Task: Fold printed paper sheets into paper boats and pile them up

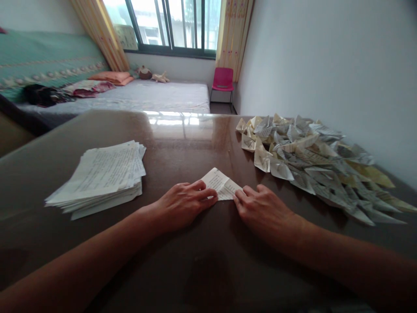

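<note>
A small sheet of printed paper (219, 181), folded to a triangle with its point away from me, lies on the brown table. My left hand (189, 200) has its fingers closed on the paper's left corner. At the right corner, the fingers of my right hand (257, 202) pinch the paper's edge. A crease runs down from the top point. My fingers cover both lower corners. To the left rests a stack of printed sheets (104, 169). On the right spreads a heap of folded paper boats (312, 161).
The glossy brown table (182, 148) reflects the window. Beyond its far edge stands a bed (163, 96) with pillows (112, 77), clothes and soft toys. A pink chair (223, 79) is by the wall. The white wall (325, 61) runs along the right, beside the boats.
</note>
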### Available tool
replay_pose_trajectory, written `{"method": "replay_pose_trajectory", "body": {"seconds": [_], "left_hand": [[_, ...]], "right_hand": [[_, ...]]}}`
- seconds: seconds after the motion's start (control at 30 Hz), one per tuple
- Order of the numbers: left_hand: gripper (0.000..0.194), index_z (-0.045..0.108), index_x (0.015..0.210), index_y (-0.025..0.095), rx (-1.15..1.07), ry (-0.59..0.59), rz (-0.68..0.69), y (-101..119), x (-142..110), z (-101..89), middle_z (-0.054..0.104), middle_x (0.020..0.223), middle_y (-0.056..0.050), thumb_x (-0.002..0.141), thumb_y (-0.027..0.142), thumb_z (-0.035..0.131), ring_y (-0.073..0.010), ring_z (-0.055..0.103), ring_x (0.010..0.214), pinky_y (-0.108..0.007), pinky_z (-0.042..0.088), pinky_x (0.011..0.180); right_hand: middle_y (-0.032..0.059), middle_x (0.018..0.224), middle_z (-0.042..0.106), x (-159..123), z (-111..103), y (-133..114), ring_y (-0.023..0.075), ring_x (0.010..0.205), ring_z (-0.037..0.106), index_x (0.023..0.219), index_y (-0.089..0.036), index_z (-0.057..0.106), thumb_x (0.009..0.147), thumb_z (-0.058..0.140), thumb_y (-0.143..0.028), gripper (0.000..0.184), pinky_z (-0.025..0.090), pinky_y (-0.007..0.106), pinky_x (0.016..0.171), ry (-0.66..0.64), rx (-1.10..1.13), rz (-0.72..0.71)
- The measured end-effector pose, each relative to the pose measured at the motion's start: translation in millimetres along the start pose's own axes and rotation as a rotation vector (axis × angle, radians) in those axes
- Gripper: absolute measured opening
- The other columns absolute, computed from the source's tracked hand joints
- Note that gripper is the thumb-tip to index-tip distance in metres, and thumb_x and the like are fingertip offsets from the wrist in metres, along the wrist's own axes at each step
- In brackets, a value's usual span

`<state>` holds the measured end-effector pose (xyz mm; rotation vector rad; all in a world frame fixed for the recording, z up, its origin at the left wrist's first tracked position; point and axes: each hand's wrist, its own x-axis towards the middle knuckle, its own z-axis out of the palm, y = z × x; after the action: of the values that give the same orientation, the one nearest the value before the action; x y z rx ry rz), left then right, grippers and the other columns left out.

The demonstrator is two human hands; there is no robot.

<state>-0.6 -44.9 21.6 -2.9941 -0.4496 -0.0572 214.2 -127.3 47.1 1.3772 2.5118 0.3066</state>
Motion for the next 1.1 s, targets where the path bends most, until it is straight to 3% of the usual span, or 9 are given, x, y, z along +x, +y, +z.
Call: {"method": "replay_pose_trajectory", "body": {"seconds": [0.1, 0.23, 0.37, 0.6, 0.8, 0.93, 1.1], "left_hand": [[0.03, 0.053, 0.125, 0.027, 0.014, 0.007, 0.0, 0.3, -0.3, 0.3, 0.06, 0.123, 0.0, 0.097, 0.026, 0.041, -0.0191, 0.053, 0.101, -0.029, 0.047, 0.071], [0.031, 0.053, 0.125, 0.027, 0.018, 0.048, -0.009, -0.5, -0.5, 3.4, 0.062, 0.117, -0.001, 0.097, 0.026, 0.041, -0.0179, 0.054, 0.099, -0.029, 0.048, 0.073], [0.03, 0.055, 0.124, 0.028, 0.012, 0.117, -0.003, -4.3, -0.4, 9.2, 0.064, 0.113, -0.001, 0.097, 0.027, 0.041, -0.0163, 0.055, 0.097, -0.027, 0.049, 0.073], [0.028, 0.058, 0.119, 0.026, 0.01, 0.199, -0.078, -11.9, -2.5, 8.2, 0.066, 0.112, -0.002, 0.094, 0.034, 0.05, -0.0184, 0.055, 0.102, -0.028, 0.05, 0.078], [0.024, 0.06, 0.115, 0.023, 0.092, 0.249, -0.048, -14.4, -4.8, 2.7, 0.066, 0.11, -0.004, 0.094, 0.024, 0.048, -0.0208, 0.054, 0.105, -0.031, 0.049, 0.08], [0.021, 0.063, 0.107, 0.023, 0.084, 0.247, 0.052, -7.7, -4.0, 4.4, 0.067, 0.096, -0.004, 0.095, 0.024, 0.046, -0.0186, 0.057, 0.096, -0.028, 0.048, 0.073], [0.023, 0.064, 0.105, 0.023, -0.043, 0.182, 0.087, 5.8, 0.3, 7.1, 0.066, 0.092, -0.003, 0.096, 0.025, 0.043, -0.0157, 0.058, 0.087, -0.024, 0.047, 0.067]], "right_hand": [[0.0114, 0.084, 0.065, 2.7, -1.4, 0.9, 0.0244, 0.081, 0.056, 0.081, -0.013, 0.068, 0.085, 0.054, -0.009, 0.015, 0.035, 0.036, 0.06, 0.008, 0.003, 0.05], [0.011, 0.095, 0.065, 12.4, 4.4, 0.2, 0.0246, 0.087, 0.055, 0.095, -0.013, 0.066, 0.087, 0.052, -0.011, 0.016, 0.036, 0.036, 0.063, 0.143, 0.018, 0.0], [0.0112, 0.092, 0.066, 20.5, 14.7, 4.0, 0.0242, 0.086, 0.056, 0.096, -0.012, 0.064, 0.088, 0.052, -0.011, 0.015, 0.035, 0.035, 0.065, 0.163, 0.014, -0.006], [0.0091, 0.094, 0.067, 35.0, 31.3, 40.7, 0.0222, 0.088, 0.057, 0.096, -0.016, 0.064, 0.09, 0.052, -0.015, 0.013, 0.035, 0.034, 0.073, 0.222, 0.089, -0.01], [0.0085, 0.1, 0.067, 46.3, 53.9, 67.9, 0.0175, 0.091, 0.059, 0.097, -0.015, 0.066, 0.09, 0.051, -0.015, 0.017, 0.039, 0.03, 0.082, 0.38, 0.368, -0.121], [0.0068, 0.102, 0.067, 50.2, 63.5, 72.2, 0.0169, 0.094, 0.057, 0.099, -0.018, 0.068, 0.09, 0.05, -0.015, 0.019, 0.042, 0.03, 0.084, 0.44, 0.497, -0.204], [0.0066, 0.101, 0.067, 44.5, 52.6, 61.5, 0.0187, 0.097, 0.053, 0.102, -0.02, 0.07, 0.089, 0.052, -0.017, 0.022, 0.042, 0.033, 0.088, 0.391, 0.527, -0.265]]}}
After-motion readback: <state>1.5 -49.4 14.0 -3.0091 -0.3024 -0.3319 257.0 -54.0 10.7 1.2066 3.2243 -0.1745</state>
